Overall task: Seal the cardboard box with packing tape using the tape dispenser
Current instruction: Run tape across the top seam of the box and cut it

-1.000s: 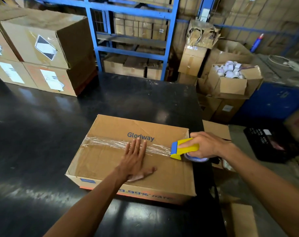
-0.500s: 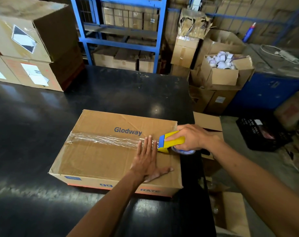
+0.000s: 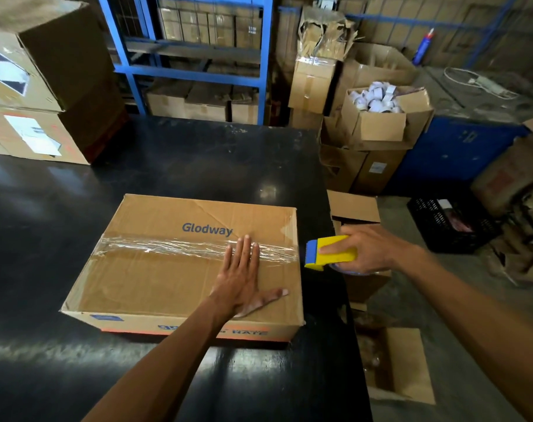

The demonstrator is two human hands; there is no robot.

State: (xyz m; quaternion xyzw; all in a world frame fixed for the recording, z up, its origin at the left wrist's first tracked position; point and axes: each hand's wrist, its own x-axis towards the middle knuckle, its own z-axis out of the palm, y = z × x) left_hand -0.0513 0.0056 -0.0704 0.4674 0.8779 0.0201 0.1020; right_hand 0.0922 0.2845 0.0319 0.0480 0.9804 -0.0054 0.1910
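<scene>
A brown cardboard box (image 3: 155,275) printed "Glodway" lies on the black table (image 3: 46,226). A strip of clear packing tape (image 3: 167,247) runs along its top seam from the left edge to the right edge. My left hand (image 3: 243,278) lies flat on the box top, its fingertips on the tape near the right end. My right hand (image 3: 368,251) grips the yellow and blue tape dispenser (image 3: 329,252), which hangs just past the box's right edge, off the box. The tape roll shows only partly under my palm.
Stacked cartons (image 3: 40,86) stand at the table's back left. Blue shelving (image 3: 192,56) rises behind. To the right of the table are open boxes on the floor (image 3: 396,363), a box of tape rolls (image 3: 377,108) and a black crate (image 3: 450,223).
The dispenser has travelled right along the seam and gone past the box's right edge. My left hand slid right along the tape behind it.
</scene>
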